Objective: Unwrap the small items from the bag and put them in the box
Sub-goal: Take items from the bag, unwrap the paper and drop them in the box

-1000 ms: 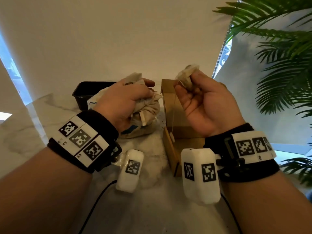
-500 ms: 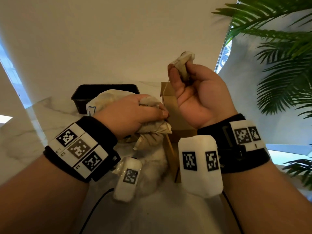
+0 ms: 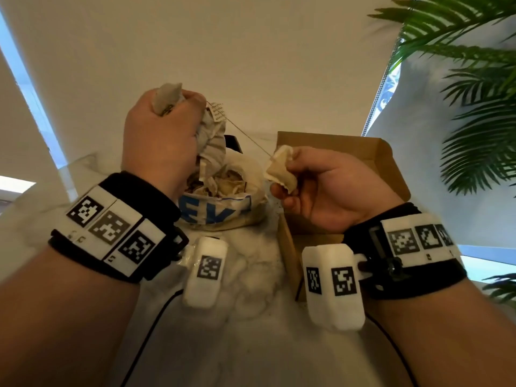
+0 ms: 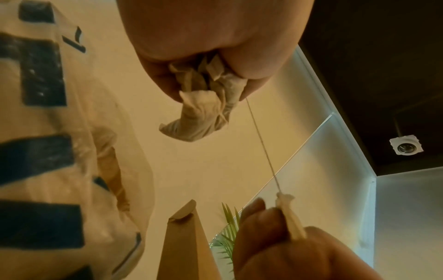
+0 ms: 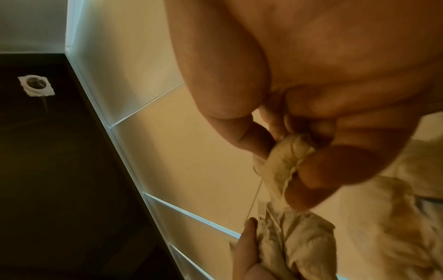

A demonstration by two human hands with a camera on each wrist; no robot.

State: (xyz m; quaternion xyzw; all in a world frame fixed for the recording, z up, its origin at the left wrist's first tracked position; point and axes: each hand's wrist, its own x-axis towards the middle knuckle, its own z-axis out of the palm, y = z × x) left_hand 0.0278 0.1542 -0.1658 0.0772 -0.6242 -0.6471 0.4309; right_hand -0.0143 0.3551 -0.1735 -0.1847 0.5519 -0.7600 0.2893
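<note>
My left hand [image 3: 184, 110] is raised above the open white bag [image 3: 223, 210] and grips a crumpled bundle of paper wrappers [image 3: 167, 97], shown from below in the left wrist view [image 4: 199, 117]. A thin string [image 3: 248, 138] with a printed tag runs taut from that bundle to a small tea bag [image 3: 280, 171]. My right hand [image 3: 287, 185] pinches this tea bag [image 5: 285, 161] in front of the open cardboard box [image 3: 335, 146]. The bag holds several more crumpled items.
The bag and box stand on a white marble table [image 3: 251, 275]. A black tray [image 3: 233, 142] is mostly hidden behind my left hand. A palm plant [image 3: 474, 107] hangs at the right. A black cable [image 3: 156, 325] trails over the near table.
My left hand rose off the bag, lifting the wrapper bundle. My right hand dropped and moved right toward the box with the tea bag, drawing the string taut between them.
</note>
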